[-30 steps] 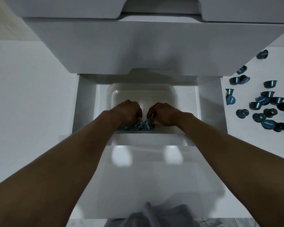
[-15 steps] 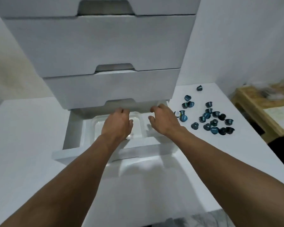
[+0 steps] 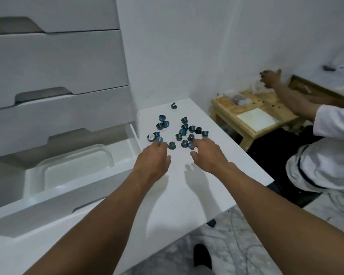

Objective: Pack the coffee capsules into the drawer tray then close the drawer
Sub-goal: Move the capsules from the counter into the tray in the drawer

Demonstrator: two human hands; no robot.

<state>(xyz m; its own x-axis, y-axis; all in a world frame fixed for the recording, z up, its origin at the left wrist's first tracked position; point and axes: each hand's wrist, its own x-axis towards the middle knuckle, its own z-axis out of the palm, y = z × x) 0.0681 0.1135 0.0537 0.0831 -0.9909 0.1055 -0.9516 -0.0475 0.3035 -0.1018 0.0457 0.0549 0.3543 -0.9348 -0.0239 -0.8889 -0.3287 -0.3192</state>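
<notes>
The coffee capsules lie scattered on the white counter, to the right of the drawer unit. They are dark cups, some with blue lids. A few lids carry pale print, but it is too small to read. One capsule at the left of the group shows a dark lid with a light mark, also not readable. A single capsule stands apart, nearer to the wall.

The left hand and the right hand both reach over the near edge of the group. Their fingers are released and loosely spread, and I see no capsule held in them. Whether the fingertips touch a capsule, I cannot tell.

The lowest drawer is pulled out. The clear plastic tray sits inside it, and its near part is hidden behind the drawer front.

The wall is plain white. Beside the counter stands a low wooden table with a white sheet on it. At the right, another person in a white sleeve stretches an arm toward the wall. The floor is grey and marbled.
</notes>
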